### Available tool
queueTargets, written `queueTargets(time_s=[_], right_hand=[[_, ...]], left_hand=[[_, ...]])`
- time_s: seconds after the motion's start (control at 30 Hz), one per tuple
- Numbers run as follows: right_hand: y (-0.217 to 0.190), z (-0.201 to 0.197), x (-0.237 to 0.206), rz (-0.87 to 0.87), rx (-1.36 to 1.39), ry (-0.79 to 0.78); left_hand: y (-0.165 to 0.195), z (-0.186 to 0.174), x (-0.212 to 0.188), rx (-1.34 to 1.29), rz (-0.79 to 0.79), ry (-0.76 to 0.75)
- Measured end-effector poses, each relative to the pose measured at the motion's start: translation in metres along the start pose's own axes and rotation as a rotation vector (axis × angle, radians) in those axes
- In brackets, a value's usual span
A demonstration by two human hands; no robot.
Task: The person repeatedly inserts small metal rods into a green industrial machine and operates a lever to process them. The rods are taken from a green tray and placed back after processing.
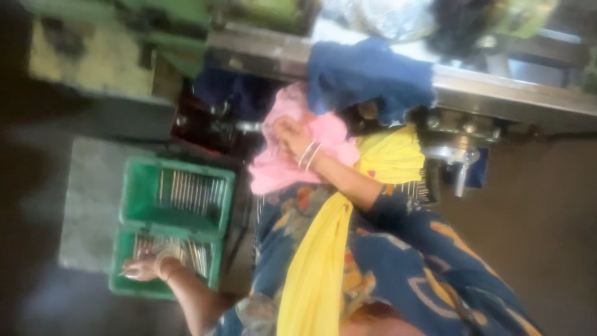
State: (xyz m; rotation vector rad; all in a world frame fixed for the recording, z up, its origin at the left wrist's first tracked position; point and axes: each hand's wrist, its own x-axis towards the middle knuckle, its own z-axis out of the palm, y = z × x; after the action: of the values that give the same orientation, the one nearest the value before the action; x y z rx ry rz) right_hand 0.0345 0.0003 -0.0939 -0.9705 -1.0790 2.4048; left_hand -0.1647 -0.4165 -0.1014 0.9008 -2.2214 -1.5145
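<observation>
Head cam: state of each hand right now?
Left hand: rests on metal rods in the green crate; grip cannot be told.
Right hand: closed on pink cloth.

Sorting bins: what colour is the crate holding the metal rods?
Green crate, head view.

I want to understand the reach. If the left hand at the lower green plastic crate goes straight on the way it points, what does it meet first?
The left hand points toward the picture's left, over the lower green plastic crate of thin metal rods. It would likely meet the crate's outer wall first, then the grey slab; blur leaves depth unclear.
</observation>
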Motion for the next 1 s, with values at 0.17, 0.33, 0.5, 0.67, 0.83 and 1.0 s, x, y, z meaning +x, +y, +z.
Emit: queueTargets(time_s=[0.17, 0.33, 0.5, 0.67, 0.83, 1.0], right_hand=[[-0.018, 0.013, -0.002, 0.013, -0.053, 0.013], [-0.028, 0.011, -0.006, 0.071, -0.044, 0.033], [-0.038, -0.007, -0.023, -0.042, -0.005, 0.008], [-0.051, -0.036, -0.047, 0.002, 0.162, -0.006], [-0.055, -0.053, -0.058, 0.047, 0.344, -0.07], [-0.056, -0.064, -0.062, 0.123, 0.463, -0.221]], left_hand=[[0.043, 0.096, -0.036, -0.327, -0.397, -0.674], [0.097, 0.148, -0.127, -0.211, -0.195, -1.416], [0.16, 0.134, -0.185, 0.019, 0.237, -1.606], [0.2, 0.125, -0.201, -0.272, 0.219, -1.571], [0.193, 0.136, -0.25, -0.6, -0.39, -1.42], [0.173, 0.13, -0.319, 0.166, 0.002, -1.789]])
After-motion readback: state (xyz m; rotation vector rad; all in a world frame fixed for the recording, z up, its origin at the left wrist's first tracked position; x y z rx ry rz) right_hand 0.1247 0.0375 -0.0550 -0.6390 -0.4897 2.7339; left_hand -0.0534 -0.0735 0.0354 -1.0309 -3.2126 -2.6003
